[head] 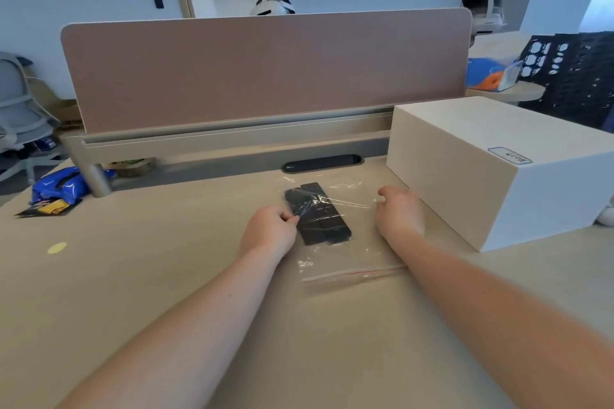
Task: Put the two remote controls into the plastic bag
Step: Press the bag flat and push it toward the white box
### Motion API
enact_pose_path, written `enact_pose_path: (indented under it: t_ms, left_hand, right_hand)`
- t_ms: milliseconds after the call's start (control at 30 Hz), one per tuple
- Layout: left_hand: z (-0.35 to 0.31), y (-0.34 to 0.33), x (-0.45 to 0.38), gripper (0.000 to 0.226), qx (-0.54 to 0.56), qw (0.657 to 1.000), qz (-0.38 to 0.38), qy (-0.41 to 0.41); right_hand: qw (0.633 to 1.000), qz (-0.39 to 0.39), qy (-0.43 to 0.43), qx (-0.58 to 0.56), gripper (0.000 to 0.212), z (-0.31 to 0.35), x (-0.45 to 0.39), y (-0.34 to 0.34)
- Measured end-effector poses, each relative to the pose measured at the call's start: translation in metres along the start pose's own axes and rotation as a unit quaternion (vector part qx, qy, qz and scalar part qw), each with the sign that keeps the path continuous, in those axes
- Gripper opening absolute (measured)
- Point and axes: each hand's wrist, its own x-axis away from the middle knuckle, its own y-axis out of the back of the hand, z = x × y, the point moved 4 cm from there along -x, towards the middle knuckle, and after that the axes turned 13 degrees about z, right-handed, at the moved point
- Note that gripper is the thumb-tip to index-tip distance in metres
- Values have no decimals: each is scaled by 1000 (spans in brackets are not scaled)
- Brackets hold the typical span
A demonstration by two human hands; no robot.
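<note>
Two black remote controls [317,213] lie side by side on the desk, inside or under a clear plastic bag [349,242] whose red zip strip runs along the near edge. My left hand [270,231] pinches the bag's film at the left edge of the remotes. My right hand [398,211] rests on the bag's right side with fingers curled; whether it grips the film I cannot tell.
A large white box [491,169] stands just right of my right hand. A pink divider panel [265,70] closes off the back of the desk, with a dark cable slot [321,163] below it. Blue and yellow snack packets [59,188] lie far left.
</note>
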Motion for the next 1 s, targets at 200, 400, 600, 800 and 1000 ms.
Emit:
enact_pose_path:
  t_ms: [200,400,600,800,1000]
  left_hand:
    - [-21,-24,-22,23,-17,1000,-14,-12]
    - [-40,-45,-31,20,-27,999,-23,-24]
    - [-46,-51,-33,15,-28,999,-37,-23]
    - [-40,-46,-15,21,-32,998,-48,-40]
    - [-26,-38,17,28,-61,996,-21,-63]
  right_hand:
    - [996,-26,-4,85,25,-12,-18,11]
    - [979,-32,18,201,28,-17,-33,22]
    - [967,-35,33,252,25,-20,-33,17]
    - [974,-15,52,221,32,-22,-26,23]
    - [979,38,53,193,39,-11,3,37]
